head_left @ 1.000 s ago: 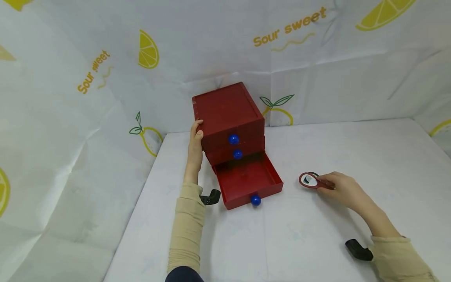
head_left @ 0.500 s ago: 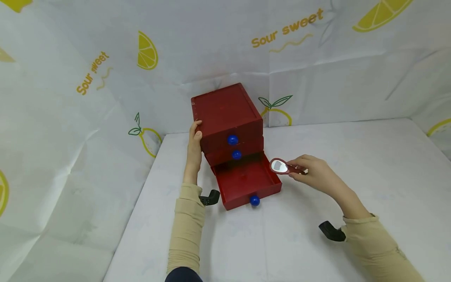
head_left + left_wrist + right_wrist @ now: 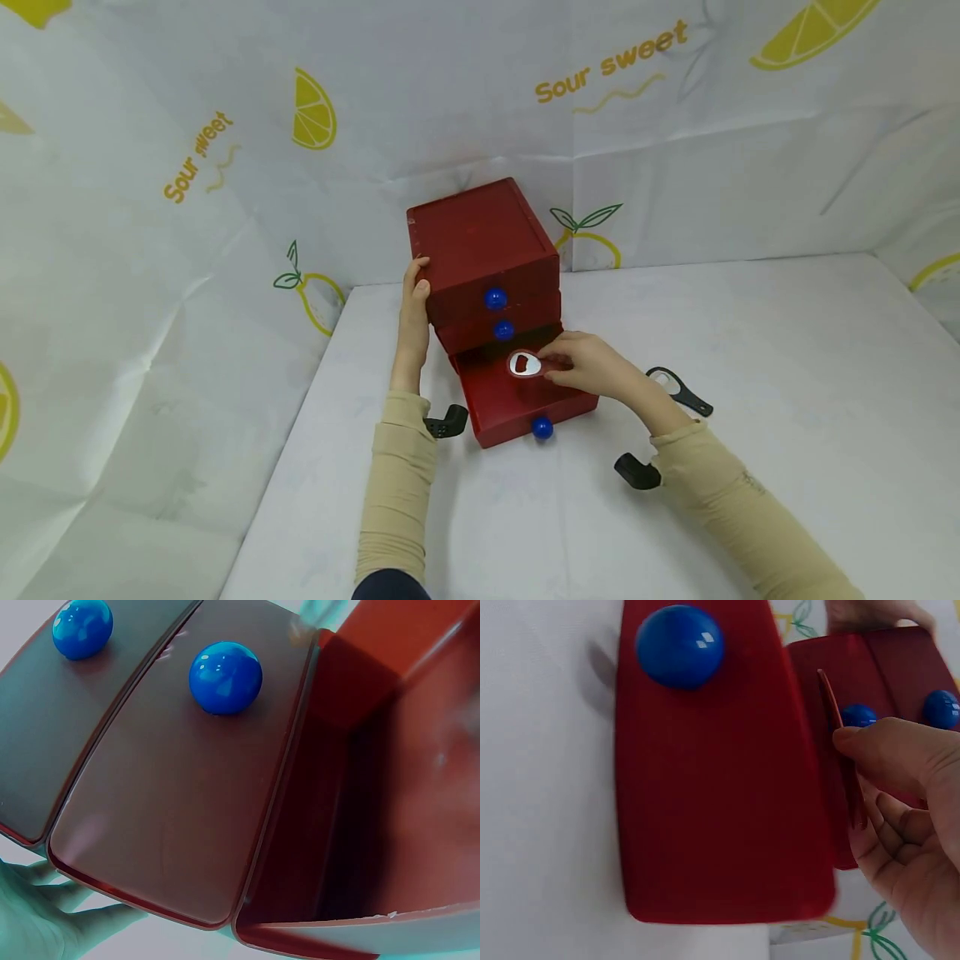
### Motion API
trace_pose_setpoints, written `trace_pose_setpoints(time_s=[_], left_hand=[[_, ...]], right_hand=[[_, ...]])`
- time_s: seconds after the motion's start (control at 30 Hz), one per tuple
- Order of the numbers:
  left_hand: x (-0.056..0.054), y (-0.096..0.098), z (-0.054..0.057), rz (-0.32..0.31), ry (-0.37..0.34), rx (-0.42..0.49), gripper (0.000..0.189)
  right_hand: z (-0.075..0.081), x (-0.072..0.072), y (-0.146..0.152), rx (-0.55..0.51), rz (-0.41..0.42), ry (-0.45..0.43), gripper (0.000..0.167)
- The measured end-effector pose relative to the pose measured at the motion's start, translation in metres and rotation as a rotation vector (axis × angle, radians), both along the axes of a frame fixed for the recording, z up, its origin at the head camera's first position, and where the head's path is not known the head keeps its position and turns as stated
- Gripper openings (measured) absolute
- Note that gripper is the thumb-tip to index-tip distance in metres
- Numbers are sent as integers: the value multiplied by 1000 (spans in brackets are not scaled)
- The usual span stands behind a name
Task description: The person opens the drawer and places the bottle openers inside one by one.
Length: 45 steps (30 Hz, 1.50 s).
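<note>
My right hand (image 3: 592,364) pinches a small red hand mirror (image 3: 524,364) by its handle, over the pulled-out bottom drawer (image 3: 487,433). Its oval glass looks bright with a dark red reflection. In the right wrist view the mirror (image 3: 849,776) shows thin and edge-on between thumb and fingers. My left hand (image 3: 415,325) rests against the left side of the red drawer cabinet (image 3: 480,233). The left wrist view catches straight fingers (image 3: 105,922) along that side. Both upper drawers, each with a blue round knob (image 3: 496,298), are closed.
A black hand mirror (image 3: 697,406) lies on the white table (image 3: 787,333) to the right, partly behind the right forearm. Behind the cabinet stands a white backdrop (image 3: 450,100) printed with lemons. The open drawer's blue knob (image 3: 542,428) sticks out toward the front.
My right hand has carried the red mirror leftward from the table's right side to over the open drawer. The black mirror has come into view behind it. My left hand stays put.
</note>
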State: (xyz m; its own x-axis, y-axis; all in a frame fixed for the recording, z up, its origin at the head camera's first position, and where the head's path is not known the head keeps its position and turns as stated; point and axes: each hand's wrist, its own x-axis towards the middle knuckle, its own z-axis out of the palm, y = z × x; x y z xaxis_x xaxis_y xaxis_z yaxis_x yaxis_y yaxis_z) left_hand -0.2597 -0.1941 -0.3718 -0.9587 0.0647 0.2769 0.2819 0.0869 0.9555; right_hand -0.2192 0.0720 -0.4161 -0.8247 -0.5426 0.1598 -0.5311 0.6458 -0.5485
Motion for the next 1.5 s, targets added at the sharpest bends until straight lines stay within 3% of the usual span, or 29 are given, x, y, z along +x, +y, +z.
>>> trace_pose_setpoints(time_s=[0.27, 0.83, 1.17, 1.37, 1.5], left_hand=[[0, 0, -2, 0, 11, -3, 55], [-1, 1, 0, -4, 10, -8, 56], [3, 1, 3, 15, 0, -24, 57], [3, 0, 1, 15, -2, -17, 56], [2, 1, 1, 13, 0, -8, 55]], right_hand=[[-25, -12, -21, 59, 50, -51, 25], [-34, -20, -30, 135, 29, -193, 24], [-33, -18, -32, 84, 3, -193, 26], [-27, -14, -25, 19, -24, -106, 28], [-21, -11, -13, -85, -52, -43, 30]])
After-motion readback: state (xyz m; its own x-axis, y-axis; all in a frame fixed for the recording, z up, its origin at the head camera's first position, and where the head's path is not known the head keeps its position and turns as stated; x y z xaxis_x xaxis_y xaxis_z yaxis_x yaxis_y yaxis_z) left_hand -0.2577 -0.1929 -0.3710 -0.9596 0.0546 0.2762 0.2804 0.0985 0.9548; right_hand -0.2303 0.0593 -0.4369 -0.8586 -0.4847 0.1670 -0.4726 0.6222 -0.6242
